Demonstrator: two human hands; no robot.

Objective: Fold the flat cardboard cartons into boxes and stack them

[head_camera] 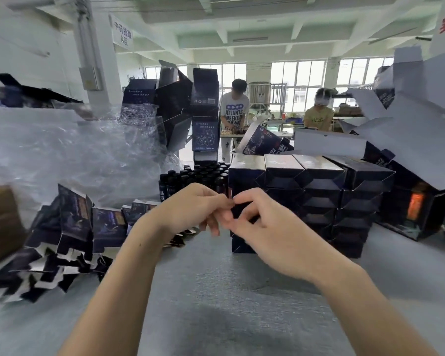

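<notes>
Your folded boxes (pixel 319 181) stand stacked several high, many flat cartons (pixel 72 227) await, and your left hand (pixel 190 209) and right hand (pixel 267 227) meet curled, holding I cannot tell what.

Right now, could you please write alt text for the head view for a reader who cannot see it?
The left hand and right hand meet fingertip to fingertip above a grey table; whether they pinch anything is unclear. Behind them stand stacked folded boxes, with flat cartons heaped at the left and dark bottles between.
</notes>
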